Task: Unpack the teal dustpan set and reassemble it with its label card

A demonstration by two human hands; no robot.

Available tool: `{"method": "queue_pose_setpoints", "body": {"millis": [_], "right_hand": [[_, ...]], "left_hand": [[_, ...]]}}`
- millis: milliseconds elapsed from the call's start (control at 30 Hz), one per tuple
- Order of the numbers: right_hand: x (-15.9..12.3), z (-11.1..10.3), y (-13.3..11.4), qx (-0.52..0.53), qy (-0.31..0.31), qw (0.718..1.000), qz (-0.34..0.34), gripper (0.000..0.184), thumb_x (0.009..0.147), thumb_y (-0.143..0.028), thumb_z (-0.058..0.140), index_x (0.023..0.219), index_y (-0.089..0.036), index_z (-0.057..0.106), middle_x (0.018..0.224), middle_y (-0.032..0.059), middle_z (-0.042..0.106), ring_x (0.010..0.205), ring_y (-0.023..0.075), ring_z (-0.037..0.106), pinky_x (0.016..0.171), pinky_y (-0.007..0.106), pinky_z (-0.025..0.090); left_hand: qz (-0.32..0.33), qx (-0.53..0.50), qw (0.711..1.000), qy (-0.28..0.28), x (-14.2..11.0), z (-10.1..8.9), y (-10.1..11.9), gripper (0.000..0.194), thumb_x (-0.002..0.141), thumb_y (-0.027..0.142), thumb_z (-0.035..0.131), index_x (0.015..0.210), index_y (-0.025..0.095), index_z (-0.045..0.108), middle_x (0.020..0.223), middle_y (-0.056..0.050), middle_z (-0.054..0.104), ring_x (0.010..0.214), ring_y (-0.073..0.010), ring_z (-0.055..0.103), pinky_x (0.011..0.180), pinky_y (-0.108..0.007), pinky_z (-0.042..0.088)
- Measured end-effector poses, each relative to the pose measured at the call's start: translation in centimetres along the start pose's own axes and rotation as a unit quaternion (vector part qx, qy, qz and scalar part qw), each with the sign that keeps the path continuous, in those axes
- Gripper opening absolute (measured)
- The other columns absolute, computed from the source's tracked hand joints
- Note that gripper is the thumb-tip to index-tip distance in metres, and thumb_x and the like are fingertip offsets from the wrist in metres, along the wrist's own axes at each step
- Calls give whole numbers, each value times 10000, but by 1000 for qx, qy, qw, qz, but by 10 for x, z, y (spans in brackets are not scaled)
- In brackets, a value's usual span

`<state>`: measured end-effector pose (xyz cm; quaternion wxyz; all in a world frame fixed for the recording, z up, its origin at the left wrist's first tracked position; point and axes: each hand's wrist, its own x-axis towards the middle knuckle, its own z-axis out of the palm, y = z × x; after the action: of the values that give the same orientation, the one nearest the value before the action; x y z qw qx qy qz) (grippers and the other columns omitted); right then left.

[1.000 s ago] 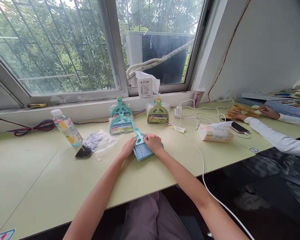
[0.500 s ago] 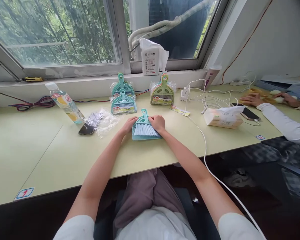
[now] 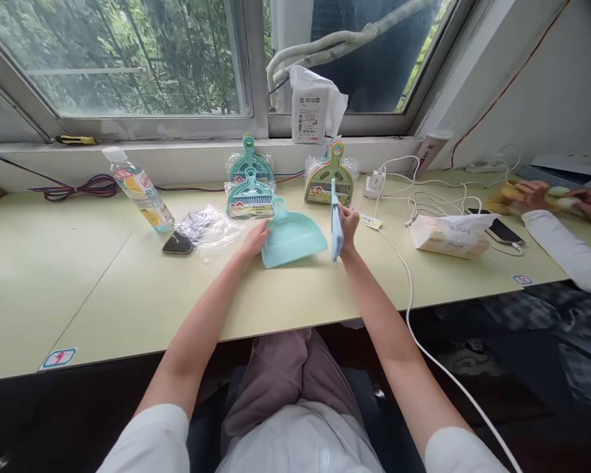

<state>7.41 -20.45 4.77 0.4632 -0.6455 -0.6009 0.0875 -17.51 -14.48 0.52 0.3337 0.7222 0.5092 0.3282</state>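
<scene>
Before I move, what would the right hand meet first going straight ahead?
Beyond the brush in its grip, the right hand would probably meet the green dustpan set first; depth is unclear.

"Fo" and blurred letters are being shown on the tissue pack (image 3: 450, 240); a barcode and square code are being borne by the white package (image 3: 310, 118). A red sign is being framed in blue on the left table sticker (image 3: 59, 358). Other print is being blurred beyond reading.

Window daylight; soft shadows; hands slightly blurred
</scene>
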Motion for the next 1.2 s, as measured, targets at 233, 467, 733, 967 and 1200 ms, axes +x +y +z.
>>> {"method": "queue_pose_setpoints", "body": {"millis": [233,467,733,967,1200], "right_hand": [[7,-10,47,-267,34,961,-62,424,943,-302,419,676,-125,696,700,91,637,651,167,520,594,282,271],[4,-7,46,-301,-20,950,-77,477,969,-329,361,765,-124,740,750,108,658,683,168,545,589,286,265],[1,-11,21,-306,-84,939,131,333,803,-529,640,858,-226,769,870,106,720,854,240,636,716,307,412],[-8,9,5,-281,-164,940,101,308,736,-521,683,827,-235,752,939,96,717,934,263,640,765,335,450],[-8,13,1,-188,-82,973,107,194,801,-401,604,793,-231,698,909,68,710,863,221,631,730,307,431]], "left_hand": [[69,139,987,28,-1,-31,-17,305,807,215,462,994,171,698,1058,-92,670,991,-251,570,915,-352,406],[26,144,986,82,-1,-49,-18,307,849,270,432,945,186,711,1010,-88,675,859,-222,587,830,-343,425],[13,189,981,26,-8,-58,-13,302,833,408,438,771,189,636,840,-46,673,784,-196,572,703,-287,398],[26,197,980,-11,-16,-56,2,351,812,461,462,628,188,583,654,-22,609,637,-165,520,573,-270,331],[28,239,969,54,-16,-51,7,411,884,445,383,594,207,551,652,-28,642,631,-172,538,583,-276,309]]}}
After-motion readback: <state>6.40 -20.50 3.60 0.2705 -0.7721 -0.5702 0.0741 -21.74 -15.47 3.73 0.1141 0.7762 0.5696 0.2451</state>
